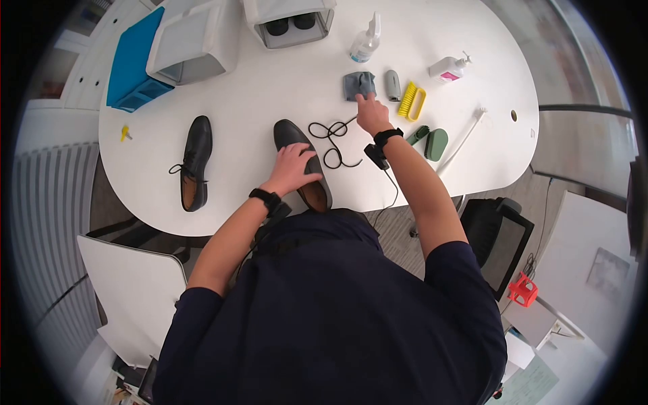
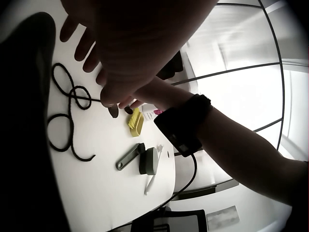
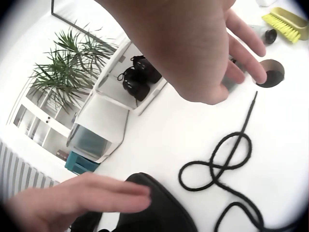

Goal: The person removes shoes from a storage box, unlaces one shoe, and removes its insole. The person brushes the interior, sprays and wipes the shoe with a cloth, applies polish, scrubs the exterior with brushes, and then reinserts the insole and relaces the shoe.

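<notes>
My left hand lies over a black leather shoe, fingers loosely spread across its upper. No lace shows on this shoe. A loose black shoelace lies in loops to its right. My right hand reaches to the front edge of a folded grey cloth, its fingertips overlapping it. In the right wrist view the fingers are extended, and the hand hides most of the cloth. Beside those fingertips is a small round dark-and-brown thing. The other black shoe, laced, stands at the left.
Right of the cloth are a grey cylinder, yellow brush, green brush, green oval block and white stick. Behind stand a spray bottle, pump bottle, shoe-holding box and blue bin.
</notes>
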A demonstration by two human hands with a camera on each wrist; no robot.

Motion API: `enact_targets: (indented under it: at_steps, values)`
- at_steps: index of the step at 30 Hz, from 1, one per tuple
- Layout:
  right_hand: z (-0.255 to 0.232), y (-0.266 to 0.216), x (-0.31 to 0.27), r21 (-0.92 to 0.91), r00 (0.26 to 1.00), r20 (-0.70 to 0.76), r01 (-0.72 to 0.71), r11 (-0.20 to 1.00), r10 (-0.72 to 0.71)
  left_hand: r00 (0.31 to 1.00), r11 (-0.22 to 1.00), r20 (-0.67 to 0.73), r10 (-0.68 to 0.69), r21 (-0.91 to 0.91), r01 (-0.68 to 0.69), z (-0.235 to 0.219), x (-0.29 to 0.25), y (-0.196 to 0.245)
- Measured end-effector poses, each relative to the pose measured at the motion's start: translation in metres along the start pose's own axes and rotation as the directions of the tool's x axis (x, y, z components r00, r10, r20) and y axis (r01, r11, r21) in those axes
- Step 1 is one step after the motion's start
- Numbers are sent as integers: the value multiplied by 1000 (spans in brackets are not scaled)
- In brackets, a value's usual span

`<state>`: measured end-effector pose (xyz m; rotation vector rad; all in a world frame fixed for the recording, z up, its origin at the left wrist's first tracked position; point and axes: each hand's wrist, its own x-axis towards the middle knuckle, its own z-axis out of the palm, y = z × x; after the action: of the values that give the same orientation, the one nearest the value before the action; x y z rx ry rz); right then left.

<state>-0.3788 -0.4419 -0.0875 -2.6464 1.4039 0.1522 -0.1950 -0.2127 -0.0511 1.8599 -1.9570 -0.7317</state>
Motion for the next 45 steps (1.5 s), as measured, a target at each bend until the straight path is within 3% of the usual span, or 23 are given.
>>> enact_targets:
  at_steps: [2, 7, 9, 11, 15, 19, 21, 23, 26, 27, 29, 32, 33, 35, 36, 38, 39, 41, 42, 43, 45]
  values:
    - [-1, 9, 4, 2, 999, -34, -14, 1000, 14, 996, 999, 84, -36, -13, 37, -2, -15, -11]
    - [1, 19, 17, 33, 993, -104, -53, 998, 56, 996, 995, 60, -68, -66, 72, 1, -29, -9]
    - [5, 21, 21, 47, 995, -77, -63, 997, 66, 995, 992, 43, -87, -87, 91, 2, -27, -6]
    - [9, 21, 24, 75, 995, 41, -97, 993, 94, 995, 994, 32, -94, -61, 95, 3, -25, -6]
    - [22, 22, 25, 154, 995, 95, -53, 987, 39, 996, 993, -8, -89, -81, 88, -1, -30, -7]
    - [32, 25, 27, 45, 990, 143, -23, 999, 17, 988, 963, -61, -145, -237, 127, -9, -33, -9]
    - [35, 25, 27, 46, 994, 106, -34, 998, 29, 986, 952, -71, -151, -280, 126, -10, -36, -13]
    - [34, 14, 20, 43, 996, 49, -74, 996, 72, 964, 906, -87, -251, -371, 203, -10, -37, -19]
    - [24, -15, -6, 302, 994, -106, 49, 952, -17, 962, 876, -95, -256, -443, 189, -4, -38, -35]
    - [10, -32, -25, 341, 997, 29, 56, 938, -70, 961, 874, -94, -261, -446, 193, -4, -37, -35]
    - [24, -52, -55, 610, 954, 172, 91, 787, -244, 967, 895, -102, -233, -413, 171, -4, -35, -35]
    - [-10, -94, -112, 757, 901, 165, 146, 637, -402, 961, 902, -126, -244, -394, 178, 2, -29, -38]
    - [-26, -104, -128, 839, 860, 257, 28, 543, -442, 961, 901, -123, -247, -395, 181, 3, -27, -36]
    - [-26, -115, -147, 830, 854, 101, 211, 517, -510, 924, 875, -47, -380, -343, 343, -1, -22, -31]
    - [-17, -113, -150, 830, 858, 100, 207, 518, -504, 926, 877, -44, -375, -341, 339, -2, -21, -29]
    - [1, -108, -154, 680, 844, 56, 360, 639, -534, 910, 865, -38, -413, -328, 379, -2, -19, -24]
    - [5, -103, -154, 679, 846, 53, 359, 640, -531, 912, 868, -38, -409, -325, 376, -2, -20, -22]
    - [1, -99, -153, 583, 908, 143, 244, 775, -394, 917, 872, -41, -396, -331, 362, -3, -23, -20]
    - [0, -99, -155, 491, 916, 156, 253, 833, -370, 917, 873, -46, -396, -328, 360, -1, -26, -20]
    - [0, -101, -155, 491, 915, 151, 258, 832, -373, 914, 850, -17, -406, -376, 370, 4, -30, -22]
    - [1, -108, -155, 318, 869, 249, 343, 884, -427, 910, 824, 8, -415, -421, 379, 13, -39, -29]
